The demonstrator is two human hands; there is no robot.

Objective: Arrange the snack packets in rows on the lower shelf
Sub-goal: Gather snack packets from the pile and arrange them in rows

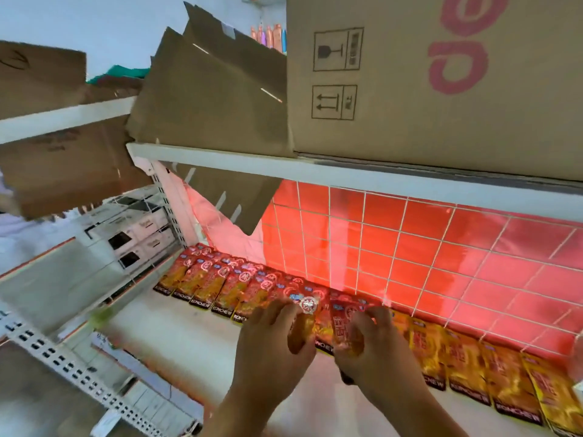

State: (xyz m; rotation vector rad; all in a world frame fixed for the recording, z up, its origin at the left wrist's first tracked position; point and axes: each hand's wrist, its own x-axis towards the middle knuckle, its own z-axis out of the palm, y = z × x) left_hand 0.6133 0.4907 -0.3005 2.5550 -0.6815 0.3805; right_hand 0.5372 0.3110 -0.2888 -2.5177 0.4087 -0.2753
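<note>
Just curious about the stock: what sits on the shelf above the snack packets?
A big cardboard box and loose cardboard sheets. What the box holds is hidden.

Red-and-orange snack packets (217, 287) flat, overlapping in one row along white lower shelf (176, 323) back.

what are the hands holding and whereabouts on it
The left hand grips one snack packet by its left edge; the right hand grips the neighbouring packet by its right edge.
</note>
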